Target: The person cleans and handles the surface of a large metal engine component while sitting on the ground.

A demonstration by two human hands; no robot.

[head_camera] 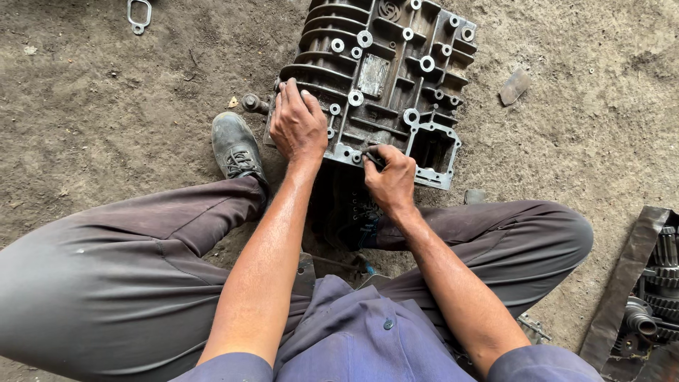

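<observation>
**On the dirt floor: two hands on a ribbed cast housing**

Down on the bare dirt floor (106,106), right in front of the squatting person, lies a grey cast-metal gearbox housing (385,78), ribbed side up, dotted with round bolt bosses and with a square opening (431,150) near its bottom right corner. It sits between the knees, just past the feet.

Left hand (297,126) is laid flat on the housing's left edge, palm down, fingers spread out and a bit curled over the ribs, wrist straight, forearm running back toward the body. It's open, pressing rather than gripping anything.

Right hand (390,178) is at the near edge, just left of the square opening, curled into a loose fist with the knuckles up. Fingers are pinched round something small and dark at the flange; can't tell what it is, too hidden.

Around that: a worn black shoe (237,147) just left of the housing, grey trousers (106,276) both sides, a blue shirt (353,339) at the bottom. A stubby bolt-like part (253,103) lies by the housing's left side. A metal gasket loop (139,14) lies top left, a flat scrap (514,85) off to the right, and greasy gears (654,290) on a dark sheet at far right.
</observation>
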